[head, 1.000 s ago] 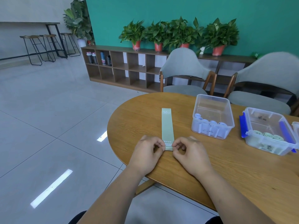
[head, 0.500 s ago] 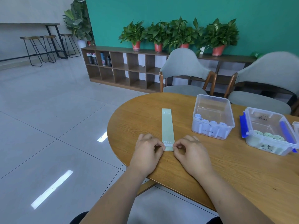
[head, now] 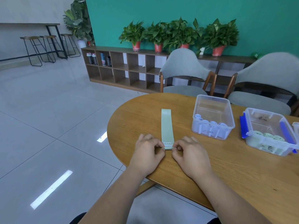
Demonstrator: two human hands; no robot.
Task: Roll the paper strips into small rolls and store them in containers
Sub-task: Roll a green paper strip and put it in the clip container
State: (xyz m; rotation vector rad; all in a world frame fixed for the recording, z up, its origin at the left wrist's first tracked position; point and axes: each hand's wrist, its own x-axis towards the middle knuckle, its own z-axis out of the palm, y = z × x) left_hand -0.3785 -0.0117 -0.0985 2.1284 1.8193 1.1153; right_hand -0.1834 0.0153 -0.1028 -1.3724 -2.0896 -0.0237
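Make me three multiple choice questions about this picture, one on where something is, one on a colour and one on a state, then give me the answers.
1. Where does the green paper strip lie?
A. on the table, left of the lidless bin
B. held up in the air
C. hanging over the table's edge

2. What colour are the rolls in the box with blue latches?
A. red
B. black
C. pale green

3. What state is the strip in?
A. fully rolled up
B. mostly flat, near end pinched by the left hand and the right hand
C. crumpled into a ball

Answers:
1 A, it lies on the wood beside that bin.
2 C, green rolls line the box's near wall.
3 B, the strip lies flat beyond the fingertips.
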